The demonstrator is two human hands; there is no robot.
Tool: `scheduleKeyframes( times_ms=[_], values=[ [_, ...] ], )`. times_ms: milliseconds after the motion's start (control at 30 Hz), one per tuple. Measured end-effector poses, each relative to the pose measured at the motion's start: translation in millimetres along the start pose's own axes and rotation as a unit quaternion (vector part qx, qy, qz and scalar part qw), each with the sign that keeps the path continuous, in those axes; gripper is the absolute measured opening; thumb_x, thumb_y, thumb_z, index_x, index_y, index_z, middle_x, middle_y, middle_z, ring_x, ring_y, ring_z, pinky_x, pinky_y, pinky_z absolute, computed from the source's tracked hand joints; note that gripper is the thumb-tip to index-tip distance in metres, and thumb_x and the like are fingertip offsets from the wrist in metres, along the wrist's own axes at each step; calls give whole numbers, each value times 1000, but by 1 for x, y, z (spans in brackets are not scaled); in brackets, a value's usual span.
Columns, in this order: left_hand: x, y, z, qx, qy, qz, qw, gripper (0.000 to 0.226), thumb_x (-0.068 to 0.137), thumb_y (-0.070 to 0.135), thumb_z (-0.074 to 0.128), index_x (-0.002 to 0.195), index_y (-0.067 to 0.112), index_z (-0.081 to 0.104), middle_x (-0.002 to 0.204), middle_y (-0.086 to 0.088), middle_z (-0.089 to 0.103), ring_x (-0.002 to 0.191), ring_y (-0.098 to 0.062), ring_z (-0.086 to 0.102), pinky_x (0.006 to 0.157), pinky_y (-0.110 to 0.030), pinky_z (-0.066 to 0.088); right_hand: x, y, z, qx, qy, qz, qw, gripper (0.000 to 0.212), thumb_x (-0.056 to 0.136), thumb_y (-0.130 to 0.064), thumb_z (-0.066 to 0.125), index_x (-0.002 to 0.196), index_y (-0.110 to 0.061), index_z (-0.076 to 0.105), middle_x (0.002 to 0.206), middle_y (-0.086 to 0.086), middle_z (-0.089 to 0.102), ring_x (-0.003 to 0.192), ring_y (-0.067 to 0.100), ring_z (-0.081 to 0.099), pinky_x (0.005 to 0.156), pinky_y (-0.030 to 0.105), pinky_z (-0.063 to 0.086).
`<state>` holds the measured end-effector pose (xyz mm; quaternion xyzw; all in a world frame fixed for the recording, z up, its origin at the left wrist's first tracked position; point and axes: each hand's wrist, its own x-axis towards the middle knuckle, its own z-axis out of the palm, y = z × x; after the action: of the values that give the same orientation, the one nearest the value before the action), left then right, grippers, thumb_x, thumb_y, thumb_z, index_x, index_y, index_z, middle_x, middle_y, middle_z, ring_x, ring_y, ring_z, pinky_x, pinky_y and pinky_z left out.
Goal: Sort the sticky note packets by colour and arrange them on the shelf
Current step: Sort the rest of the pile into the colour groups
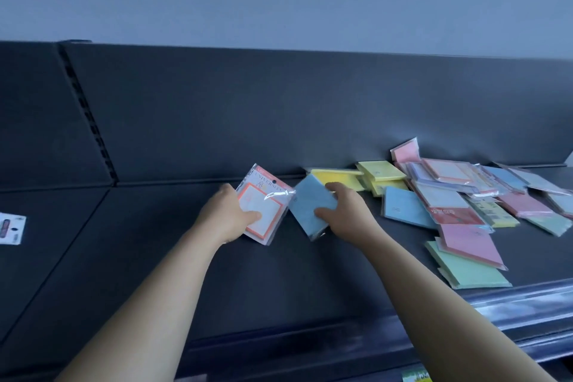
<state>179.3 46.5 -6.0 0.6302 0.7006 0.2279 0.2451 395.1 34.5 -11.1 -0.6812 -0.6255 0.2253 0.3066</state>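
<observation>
Your left hand (231, 217) grips the orange-bordered packet (263, 205); your right hand (344, 214) grips the blue packet (313, 208), both over the shelf (155, 242). Set each down flat, well apart, starting separate colour groups.

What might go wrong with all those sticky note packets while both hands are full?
The green packet lies close to the front edge of the shelf, so a nudge might knock it off. The pile is loose and overlapping; pulling one out may slide others. The left hand holds an orange-bordered packet and the right hand a blue packet, both in clear wrap that might slip.
</observation>
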Motion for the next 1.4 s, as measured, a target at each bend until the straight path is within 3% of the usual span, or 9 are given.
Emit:
scheduleKeyframes(
  times_ms=[100, 267, 567, 733, 867, 967, 1133, 1267, 1400],
  values=[
    [-4, -20, -16, -51, 23, 7, 998, 31, 85, 27, 65, 106, 10, 50, 106, -2, 58, 83, -18, 58, 58, -30, 40, -5, -19, 11, 40, 7, -28, 999, 54, 84, -12, 62, 135, -17, 45, 112, 2, 59, 91, 20, 56, 59, 24, 41],
    [-24, -53, -51, -109, 91, 1, 990, 22, 91, 20, 54, 110, 15, 47, 102, 4, 56, 81, -9, 54, 59, -27, 42, -13, -62, 37, 80, 26, -72, 994, 53, 85, -10, 58, 136, -19, 44, 111, -4, 60, 92, 16, 59, 72, 27, 47],
    [-58, -137, -140, -133, 166, -20, 977, 19, 90, 21, 54, 107, 16, 48, 99, 5, 56, 78, -5, 52, 56, -25, 39, -41, -162, 112, 114, 3, -126, 986, 54, 89, -12, 54, 140, -21, 41, 125, -7, 55, 99, 13, 56, 71, 22, 43],
    [-75, -195, -197, -135, 203, -26, 969, 21, 91, 21, 55, 110, 16, 47, 105, 1, 60, 85, -17, 57, 62, -29, 43, -60, -225, 162, 139, -11, -145, 980, 52, 90, -11, 52, 139, -21, 42, 122, -8, 56, 94, 9, 56, 62, 14, 40],
    [-87, -239, -240, -122, 224, -42, 966, 24, 93, 22, 53, 116, 19, 46, 106, 6, 58, 81, -12, 56, 57, -27, 41, -77, -268, 198, 162, -17, -148, 975, 50, 91, -11, 52, 139, -22, 42, 118, -10, 55, 91, 5, 54, 58, 8, 38],
    [-95, -268, -266, -119, 236, -50, 963, 22, 93, 20, 53, 113, 19, 46, 106, 5, 57, 89, -17, 55, 62, -30, 41, -87, -293, 222, 172, -25, -151, 973, 50, 91, -10, 52, 139, -21, 43, 117, -9, 56, 86, 2, 56, 56, 7, 43],
    [-107, -309, -291, -143, 243, -69, 957, 22, 90, 19, 54, 111, 19, 48, 103, 3, 63, 84, -20, 62, 59, -29, 44, -96, -323, 257, 190, -45, -148, 970, 48, 91, -13, 53, 137, -22, 44, 122, -7, 57, 91, 7, 58, 57, 10, 42],
    [-119, -330, -303, -137, 253, -91, 953, 20, 92, 19, 53, 112, 19, 48, 103, 7, 59, 81, -9, 57, 57, -25, 43, -99, -343, 273, 185, -67, -164, 967, 46, 92, -11, 52, 136, -21, 45, 121, -8, 58, 93, 8, 56, 61, 9, 41],
    [-127, -345, -314, -126, 284, -103, 945, 21, 93, 18, 53, 114, 18, 48, 106, 4, 59, 85, -15, 57, 59, -25, 43, -100, -365, 287, 187, -80, -196, 959, 44, 93, -9, 52, 135, -19, 45, 116, -9, 56, 87, 3, 55, 58, 6, 42]
  ],
)
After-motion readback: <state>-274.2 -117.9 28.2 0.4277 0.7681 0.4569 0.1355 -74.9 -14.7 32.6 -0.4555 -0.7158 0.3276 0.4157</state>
